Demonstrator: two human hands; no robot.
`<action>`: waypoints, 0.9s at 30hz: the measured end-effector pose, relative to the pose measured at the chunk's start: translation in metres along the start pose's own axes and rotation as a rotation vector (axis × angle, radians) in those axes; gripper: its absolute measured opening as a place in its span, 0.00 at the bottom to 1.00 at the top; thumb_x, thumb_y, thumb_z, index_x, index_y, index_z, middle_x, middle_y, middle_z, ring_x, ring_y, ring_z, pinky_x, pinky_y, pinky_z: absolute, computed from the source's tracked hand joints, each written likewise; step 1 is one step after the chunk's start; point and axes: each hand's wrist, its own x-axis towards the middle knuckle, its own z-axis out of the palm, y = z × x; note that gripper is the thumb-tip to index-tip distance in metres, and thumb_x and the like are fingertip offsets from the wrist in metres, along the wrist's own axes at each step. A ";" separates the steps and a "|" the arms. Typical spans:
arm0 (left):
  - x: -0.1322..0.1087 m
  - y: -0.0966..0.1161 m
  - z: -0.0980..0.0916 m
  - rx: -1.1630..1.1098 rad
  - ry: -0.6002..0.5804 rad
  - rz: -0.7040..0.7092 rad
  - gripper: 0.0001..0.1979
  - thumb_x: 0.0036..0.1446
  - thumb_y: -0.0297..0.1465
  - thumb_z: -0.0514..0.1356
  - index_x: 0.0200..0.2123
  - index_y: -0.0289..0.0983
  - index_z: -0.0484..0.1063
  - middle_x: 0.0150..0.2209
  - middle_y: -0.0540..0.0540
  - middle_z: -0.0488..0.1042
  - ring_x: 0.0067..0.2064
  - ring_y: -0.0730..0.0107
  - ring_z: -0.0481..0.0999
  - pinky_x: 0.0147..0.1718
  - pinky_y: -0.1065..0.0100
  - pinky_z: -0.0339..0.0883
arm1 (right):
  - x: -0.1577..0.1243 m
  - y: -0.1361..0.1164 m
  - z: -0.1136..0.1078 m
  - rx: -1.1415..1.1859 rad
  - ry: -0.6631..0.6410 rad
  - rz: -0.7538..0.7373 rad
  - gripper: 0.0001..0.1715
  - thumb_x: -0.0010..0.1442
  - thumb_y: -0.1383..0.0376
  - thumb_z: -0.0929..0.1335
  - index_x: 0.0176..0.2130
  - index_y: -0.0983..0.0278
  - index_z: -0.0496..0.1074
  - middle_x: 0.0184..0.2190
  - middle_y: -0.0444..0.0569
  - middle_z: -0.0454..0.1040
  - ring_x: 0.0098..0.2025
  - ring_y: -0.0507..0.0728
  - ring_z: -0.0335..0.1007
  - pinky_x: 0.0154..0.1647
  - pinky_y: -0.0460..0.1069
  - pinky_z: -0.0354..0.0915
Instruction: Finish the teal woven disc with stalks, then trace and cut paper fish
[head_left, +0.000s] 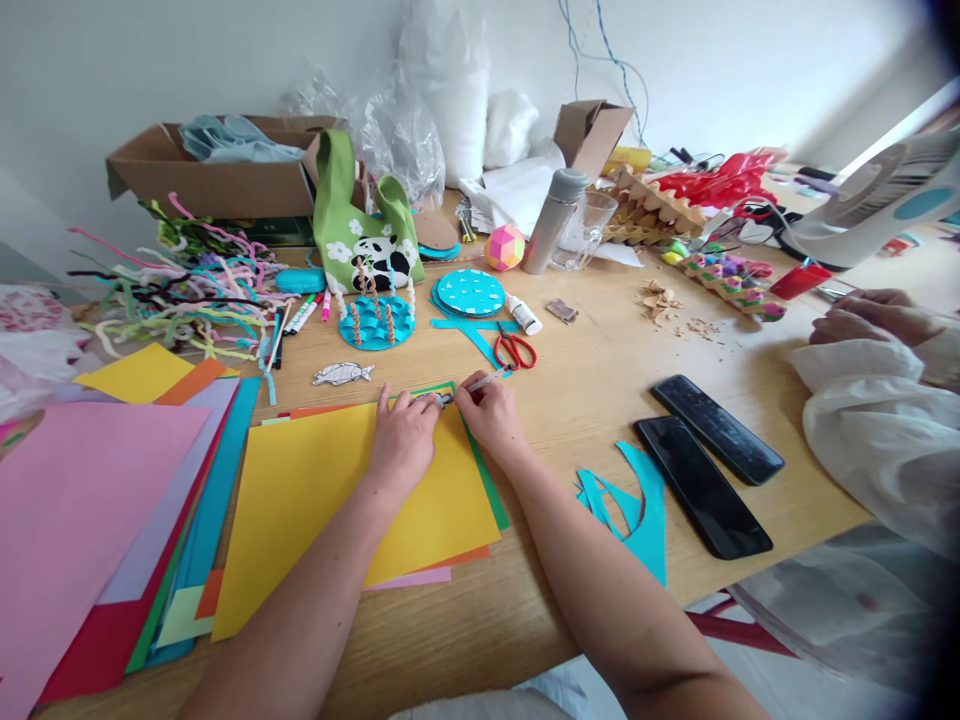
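Note:
My left hand (pixel 405 435) lies with its fingers spread on a yellow sheet of paper (pixel 315 500), near the sheet's far edge. Its fingertips press on a small grey-and-white paper cutout (pixel 444 399), mostly hidden under them. Pinched in my right hand (pixel 487 405) is a slim pale pen (pixel 491 379), its tip close to the cutout at the sheet's far right corner. A white paper fish (pixel 343 374) with drawn black lines rests on the table beyond the yellow sheet. Green and orange sheets stick out from under the yellow one.
Red-handled scissors (pixel 515 351) lie beyond my right hand, beside a white glue bottle (pixel 523 314) and blue discs (pixel 470 292). Blue scraps (pixel 637 510) and two phones (pixel 705 485) are to the right. Another person's hands (pixel 874 318) rest at far right. Coloured sheets (pixel 112 490) pile up left.

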 end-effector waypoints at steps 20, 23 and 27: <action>-0.001 0.000 0.000 0.010 -0.006 0.000 0.22 0.55 0.19 0.49 0.49 0.39 0.73 0.49 0.43 0.76 0.48 0.55 0.70 0.61 0.42 0.47 | 0.000 0.002 0.000 -0.032 -0.017 -0.018 0.04 0.50 0.65 0.64 0.25 0.62 0.66 0.15 0.40 0.65 0.18 0.50 0.61 0.22 0.44 0.55; -0.001 0.000 0.001 0.017 -0.003 0.001 0.22 0.56 0.19 0.48 0.49 0.39 0.73 0.49 0.44 0.76 0.48 0.55 0.70 0.61 0.42 0.46 | 0.000 0.001 0.000 -0.022 -0.010 -0.020 0.05 0.51 0.64 0.64 0.25 0.62 0.66 0.16 0.41 0.66 0.19 0.51 0.62 0.22 0.45 0.56; -0.001 0.000 0.000 0.025 -0.005 -0.003 0.21 0.57 0.20 0.48 0.49 0.39 0.73 0.49 0.43 0.76 0.48 0.55 0.70 0.60 0.42 0.48 | -0.001 0.000 0.000 -0.014 -0.008 -0.020 0.06 0.52 0.63 0.64 0.25 0.62 0.66 0.16 0.41 0.65 0.18 0.51 0.61 0.22 0.45 0.56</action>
